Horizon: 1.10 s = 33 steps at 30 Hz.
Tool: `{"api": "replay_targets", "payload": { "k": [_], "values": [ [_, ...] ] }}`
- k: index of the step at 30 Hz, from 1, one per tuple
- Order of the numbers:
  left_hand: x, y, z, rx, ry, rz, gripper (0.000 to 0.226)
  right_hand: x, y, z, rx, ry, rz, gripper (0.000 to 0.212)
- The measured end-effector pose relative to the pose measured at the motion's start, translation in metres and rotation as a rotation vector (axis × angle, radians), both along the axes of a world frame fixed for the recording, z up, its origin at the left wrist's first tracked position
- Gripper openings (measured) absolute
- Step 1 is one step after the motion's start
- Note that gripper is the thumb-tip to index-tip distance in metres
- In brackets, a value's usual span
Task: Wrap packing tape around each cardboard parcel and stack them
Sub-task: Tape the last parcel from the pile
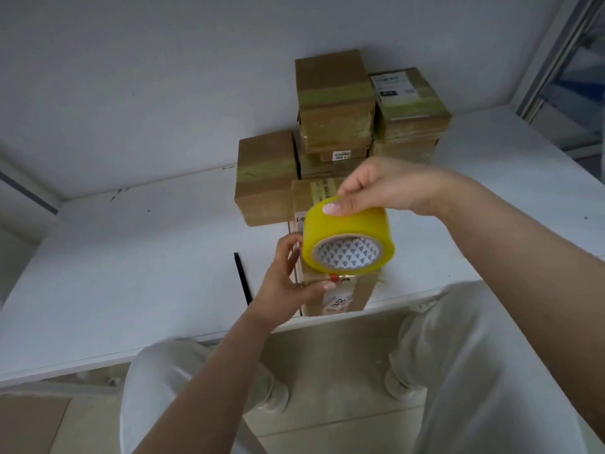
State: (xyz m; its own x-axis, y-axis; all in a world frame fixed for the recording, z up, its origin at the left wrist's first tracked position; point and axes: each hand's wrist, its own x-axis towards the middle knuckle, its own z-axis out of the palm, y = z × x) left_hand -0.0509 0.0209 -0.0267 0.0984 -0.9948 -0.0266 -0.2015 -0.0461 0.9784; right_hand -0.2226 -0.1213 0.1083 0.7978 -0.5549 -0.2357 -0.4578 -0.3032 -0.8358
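Gripping the tape roll (348, 239), right hand (389, 186); left hand (288, 283) pinches parcel (340, 294).

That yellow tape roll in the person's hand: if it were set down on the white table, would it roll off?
Probably, if set on its curved edge: the tape roll is round and wide. Laid flat on its open side on the table, it would likely stay put. Its glossy surface looks a bit slippery, though the right hand holds it from above without trouble.
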Motion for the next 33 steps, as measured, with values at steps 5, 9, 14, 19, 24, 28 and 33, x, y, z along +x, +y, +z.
{"api": "replay_targets", "payload": {
  "k": [5,9,14,19,24,28,33],
  "values": [
    [0.007,0.008,-0.012,0.06,-0.012,0.065,0.075,0.044,0.028,-0.018,0.021,0.085,0.067,0.076],
    [0.001,0.004,-0.011,0.124,0.026,0.08,0.072,0.047,0.023,-0.019,0.004,0.123,0.06,0.079],
    [-0.002,0.006,-0.006,0.08,-0.03,0.05,0.079,0.015,0.014,-0.018,-0.029,0.06,-0.034,0.095],
    [-0.004,0.007,-0.001,0.069,-0.005,0.016,0.075,-0.055,-0.014,-0.021,-0.093,0.19,-0.139,0.062],
    [-0.003,0.007,0.002,0.1,-0.002,0.016,0.074,-0.081,-0.013,-0.089,-0.033,0.294,-0.271,0.052],
    [0.001,0.007,0.006,0.117,-0.099,-0.029,0.078,-0.066,0.002,-0.124,0.05,0.236,-0.352,0.045],
    [-0.013,-0.012,0.029,0.175,-0.6,-0.042,0.095,-0.06,0.0,-0.133,0.026,0.216,-0.364,0.046]
  ]
}}
